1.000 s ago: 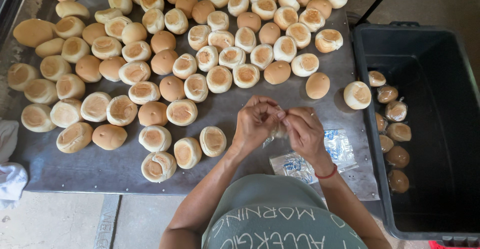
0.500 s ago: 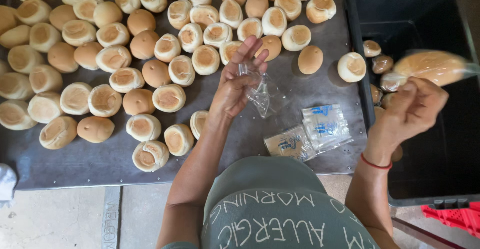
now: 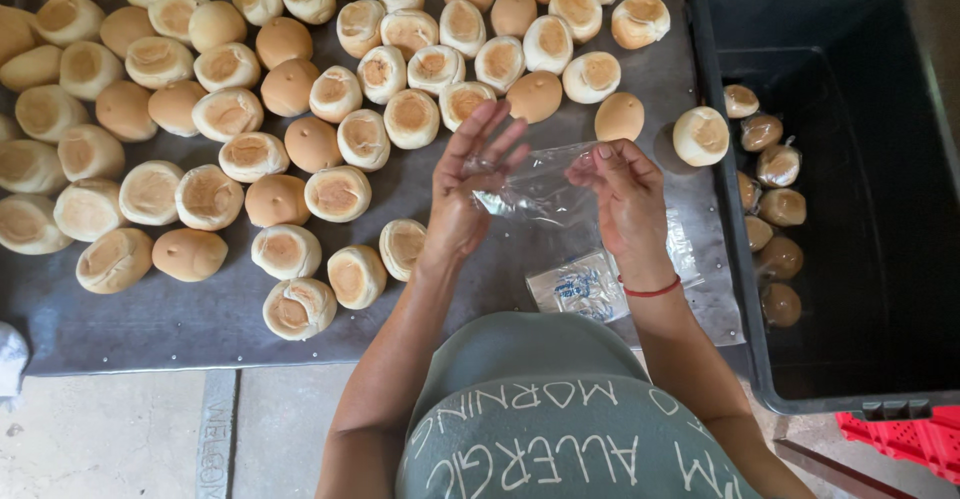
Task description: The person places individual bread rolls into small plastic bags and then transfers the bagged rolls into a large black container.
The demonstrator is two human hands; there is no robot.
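Note:
A small clear plastic bag (image 3: 535, 191) is stretched between my two hands above the grey metal sheet (image 3: 160, 319). My left hand (image 3: 470, 184) pinches its left edge with thumb and fingertip, the other fingers spread. My right hand (image 3: 625, 194), with a red band at the wrist, grips the bag's right edge. The bag holds nothing. Several round bread buns (image 3: 330, 139) lie across the sheet beyond and left of my hands. The nearest bun (image 3: 403, 247) sits just left of my left wrist.
A stack of clear plastic bags (image 3: 590, 284) lies on the sheet under my right wrist. To the right stands a black plastic crate (image 3: 905, 139) with several bagged buns (image 3: 770, 199) inside. A red object (image 3: 900, 437) sits at the lower right. Concrete floor lies below the sheet.
My right hand, which held a bagged bun over the crate, has come back empty and taken the bag's right edge. My left hand kept the clear bag and lowered slightly.

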